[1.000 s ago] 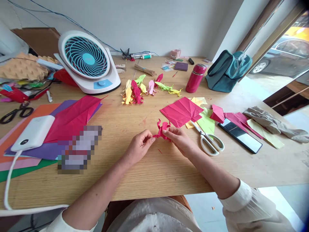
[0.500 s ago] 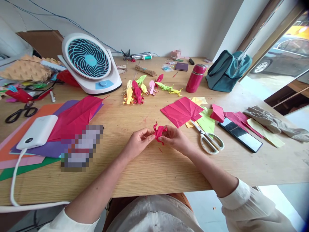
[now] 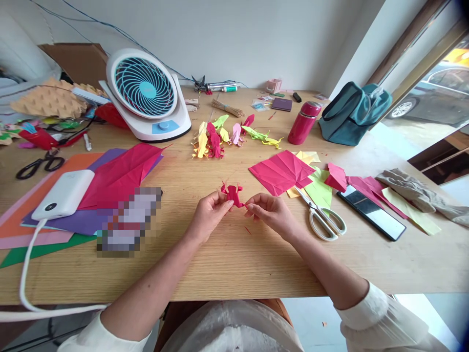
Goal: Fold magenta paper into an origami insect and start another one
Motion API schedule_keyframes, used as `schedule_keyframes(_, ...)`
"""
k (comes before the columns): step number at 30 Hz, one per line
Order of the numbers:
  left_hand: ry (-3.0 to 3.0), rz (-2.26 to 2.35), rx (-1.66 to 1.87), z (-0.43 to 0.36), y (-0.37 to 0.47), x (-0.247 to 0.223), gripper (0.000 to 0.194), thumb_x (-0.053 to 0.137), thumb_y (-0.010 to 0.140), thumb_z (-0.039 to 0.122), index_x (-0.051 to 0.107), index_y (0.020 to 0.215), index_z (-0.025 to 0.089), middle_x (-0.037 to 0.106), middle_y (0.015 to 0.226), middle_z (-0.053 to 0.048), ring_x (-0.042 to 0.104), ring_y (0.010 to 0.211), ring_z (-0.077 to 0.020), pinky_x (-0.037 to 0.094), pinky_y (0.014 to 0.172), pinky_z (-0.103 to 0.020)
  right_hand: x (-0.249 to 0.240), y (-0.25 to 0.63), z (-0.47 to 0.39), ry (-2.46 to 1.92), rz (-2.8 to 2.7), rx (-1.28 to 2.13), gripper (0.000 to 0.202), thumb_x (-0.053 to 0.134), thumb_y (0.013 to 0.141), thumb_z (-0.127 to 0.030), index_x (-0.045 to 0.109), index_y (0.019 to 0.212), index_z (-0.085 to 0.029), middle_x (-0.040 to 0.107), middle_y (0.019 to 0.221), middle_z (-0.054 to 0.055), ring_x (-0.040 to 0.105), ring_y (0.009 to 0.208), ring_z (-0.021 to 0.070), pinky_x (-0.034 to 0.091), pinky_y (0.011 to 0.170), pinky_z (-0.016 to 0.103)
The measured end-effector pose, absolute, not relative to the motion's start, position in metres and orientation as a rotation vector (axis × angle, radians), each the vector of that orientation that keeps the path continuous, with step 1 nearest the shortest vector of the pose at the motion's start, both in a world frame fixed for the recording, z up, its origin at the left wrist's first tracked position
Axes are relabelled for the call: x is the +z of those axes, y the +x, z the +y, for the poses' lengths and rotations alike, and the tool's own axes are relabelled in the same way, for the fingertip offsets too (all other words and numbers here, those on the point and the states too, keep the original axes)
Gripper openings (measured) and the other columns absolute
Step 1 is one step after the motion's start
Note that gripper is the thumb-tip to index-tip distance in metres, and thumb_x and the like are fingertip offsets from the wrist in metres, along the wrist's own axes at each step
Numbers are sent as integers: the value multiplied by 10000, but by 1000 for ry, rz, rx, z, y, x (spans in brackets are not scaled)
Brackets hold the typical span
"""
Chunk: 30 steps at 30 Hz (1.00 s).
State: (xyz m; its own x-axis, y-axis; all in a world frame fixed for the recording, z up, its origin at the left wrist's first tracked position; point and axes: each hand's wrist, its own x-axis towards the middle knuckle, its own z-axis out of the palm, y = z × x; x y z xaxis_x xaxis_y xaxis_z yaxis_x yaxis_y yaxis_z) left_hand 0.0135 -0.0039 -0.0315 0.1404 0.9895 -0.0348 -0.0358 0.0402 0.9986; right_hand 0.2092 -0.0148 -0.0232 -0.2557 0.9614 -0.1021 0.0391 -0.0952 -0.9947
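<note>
A small red origami figure (image 3: 232, 193) with thin folded limbs is held just above the table in front of me. My left hand (image 3: 209, 214) pinches its body from the left, thumb on top. On the other side, my right hand (image 3: 270, 214) pinches the tip of a limb at the figure's lower right between thumb and fingertips. A thin red paper scrap (image 3: 248, 230) lies on the wood below. Several finished paper figures (image 3: 214, 142) in red, yellow, green and pink stand farther back.
White-handled scissors (image 3: 324, 220), creased red paper (image 3: 281, 171) and a phone (image 3: 372, 215) lie to the right. A red flask (image 3: 305, 122) and teal bag (image 3: 353, 115) stand behind. Leftward are a fan (image 3: 146, 93), a white power bank (image 3: 63, 194), coloured sheets and black-handled scissors (image 3: 40, 165).
My right hand has shifted from the figure's body to a limb at its lower right. The figure has turned and moved slightly left with my left hand. The whole view has shifted a little.
</note>
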Motion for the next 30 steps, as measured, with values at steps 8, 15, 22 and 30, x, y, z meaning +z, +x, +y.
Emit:
schedule_keyframes(8,1121,1123,1017,-7,18,-30,211,724,739,320,619,792,145,643,690,10,598,622,-104,465,594,-235,-34,206,-12,-1066,-1261,1461,360,828,701,-475,661,865,-201,695,809,11,635,722,141,513,729,313)
schedule_keyframes(15,1019,1148,991,-9,19,-26,232,721,725,339,604,800,153,641,704,-3,602,627,-118,494,550,-240,-42,203,-11,-981,-1300,1437,370,811,737,-410,657,1011,-217,720,852,26,672,820,169,503,804,335)
schedule_keyframes(22,1409,1267,1064,-2,9,-32,195,671,768,355,655,716,168,634,714,1,557,673,-128,435,652,-253,-41,204,-13,-1110,-1432,1300,248,747,776,-352,676,966,-209,729,850,40,673,801,188,498,760,330)
schedule_keyframes(30,1818,1529,850,4,-3,-39,200,650,795,327,667,645,194,642,584,9,510,522,-131,373,558,-262,-50,200,-10,-1266,-1713,1016,103,601,814,-184,697,847,-202,695,779,26,606,691,159,440,662,289)
